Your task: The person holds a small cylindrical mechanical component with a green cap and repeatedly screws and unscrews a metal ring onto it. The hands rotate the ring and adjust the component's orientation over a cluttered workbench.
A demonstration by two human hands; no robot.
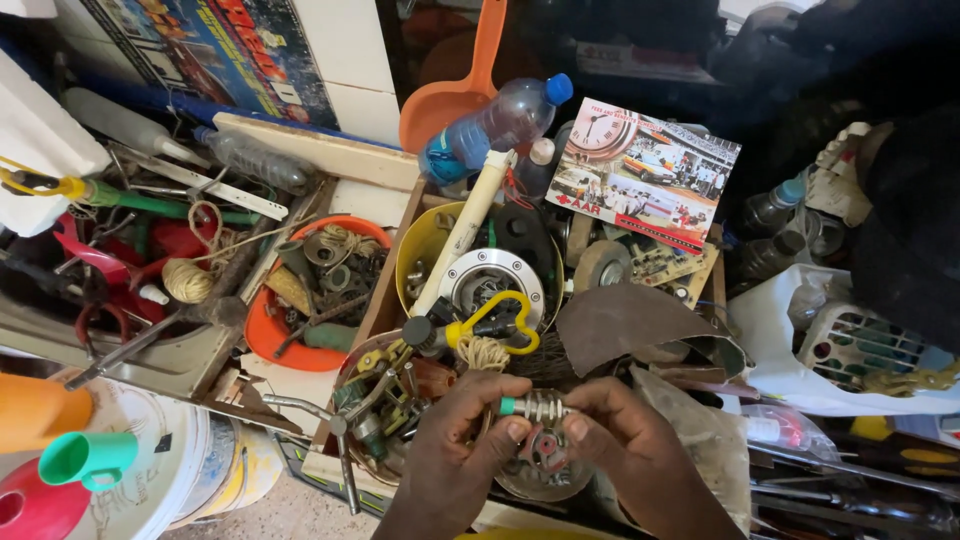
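Both hands pinch a small ribbed metal fitting (537,407) with green end cap, over the parts box (392,262): left hand (462,440), right hand (622,437). Looks rigid, dense, possibly greasy; hold the ribbed barrel.

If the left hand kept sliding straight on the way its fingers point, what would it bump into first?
The left hand points up and to the right, and its fingertips already touch the ribbed metal part with a green end that both hands hold. Past that, probably the right hand, though depth is hard to judge.
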